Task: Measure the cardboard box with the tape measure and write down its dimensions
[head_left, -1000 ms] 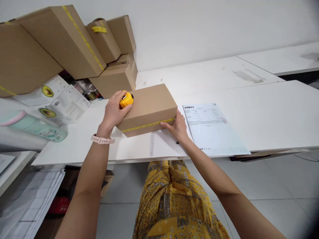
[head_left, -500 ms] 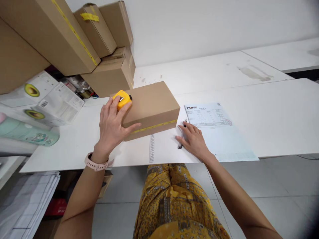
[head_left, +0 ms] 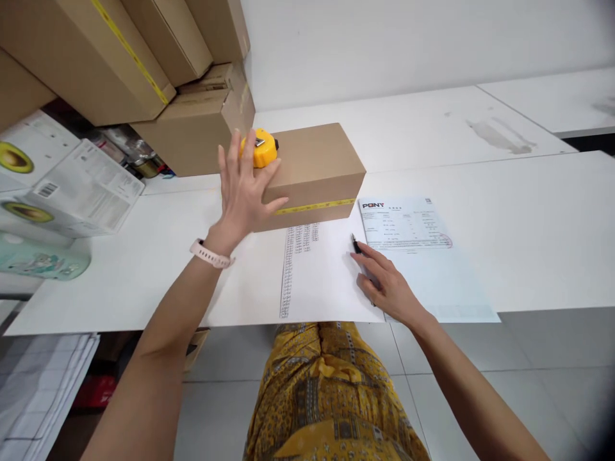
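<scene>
A closed cardboard box [head_left: 312, 153] with a yellow tape-like strip along its front lies on the white table. My left hand [head_left: 243, 192] rests against the box's left end with fingers spread, the thumb on the front face. Beside those fingertips a yellow tape measure [head_left: 266, 150] sits on top of the box. My right hand [head_left: 388, 285] has its fingers curled on a dark-tipped pen [head_left: 356, 245], nib pointing away from me; part of the pen is hidden beneath the hand. Under it is a white sheet [head_left: 327, 282] with columns of handwriting at its left.
A printed form [head_left: 403, 224] lies right of the pen. Stacked cardboard boxes [head_left: 192, 128] stand at the back left. White cartons with avocado pictures [head_left: 81, 186] and a mint-green bottle [head_left: 48, 256] are at the left. The table's front edge is close to me.
The box, with the tape measure on it, has moved away from me, uncovering more handwriting on the sheet. My left hand moved with it. My right hand's fingers have curled in around the pen.
</scene>
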A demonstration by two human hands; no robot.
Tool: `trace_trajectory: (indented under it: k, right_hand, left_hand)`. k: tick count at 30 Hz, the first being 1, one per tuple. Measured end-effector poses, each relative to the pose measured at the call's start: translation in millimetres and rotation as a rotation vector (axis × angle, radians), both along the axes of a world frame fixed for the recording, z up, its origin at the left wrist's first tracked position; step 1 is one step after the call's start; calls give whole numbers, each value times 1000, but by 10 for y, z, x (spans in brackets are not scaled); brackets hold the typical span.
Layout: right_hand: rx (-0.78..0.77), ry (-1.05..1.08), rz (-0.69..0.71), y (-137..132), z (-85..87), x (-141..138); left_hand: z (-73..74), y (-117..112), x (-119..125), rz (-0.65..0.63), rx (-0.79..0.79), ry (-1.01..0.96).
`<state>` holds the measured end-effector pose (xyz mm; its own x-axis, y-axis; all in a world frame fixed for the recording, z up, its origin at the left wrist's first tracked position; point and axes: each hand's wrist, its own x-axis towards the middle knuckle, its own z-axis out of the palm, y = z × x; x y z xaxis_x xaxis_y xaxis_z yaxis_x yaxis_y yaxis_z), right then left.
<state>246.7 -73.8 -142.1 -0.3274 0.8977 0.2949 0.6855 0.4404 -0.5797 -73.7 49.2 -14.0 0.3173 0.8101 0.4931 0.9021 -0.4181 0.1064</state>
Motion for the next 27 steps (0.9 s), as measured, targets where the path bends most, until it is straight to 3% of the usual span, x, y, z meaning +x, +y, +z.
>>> trace_trajectory:
  k: [3, 7, 10, 15, 20, 22, 27]
  right_hand:
    - [-27, 75, -73, -12, 31, 10]
    - [-24, 94, -105, -19, 36, 15]
    - [37, 70, -103, -10, 21, 10]
    - [62, -104, -124, 97, 49, -3]
    - [-119, -152, -155, 203, 256, 38]
    - [-273, 11, -67, 161, 383, 68]
    - [-677, 719, 163, -81, 559, 82]
  left_hand:
    - [-263, -501, 108, -105, 9, 7]
    - [-848, -1309, 83, -283, -240, 169]
    - [-1128, -1689, 89, -271, -386, 285]
    - [-1208, -1881, 275, -145, -387, 295]
    - [-1261, -2005, 571, -57, -374, 252]
    - [-1279, -2074, 761, -4, -370, 241]
    - [-1258, -2169, 1205, 64, -370, 209]
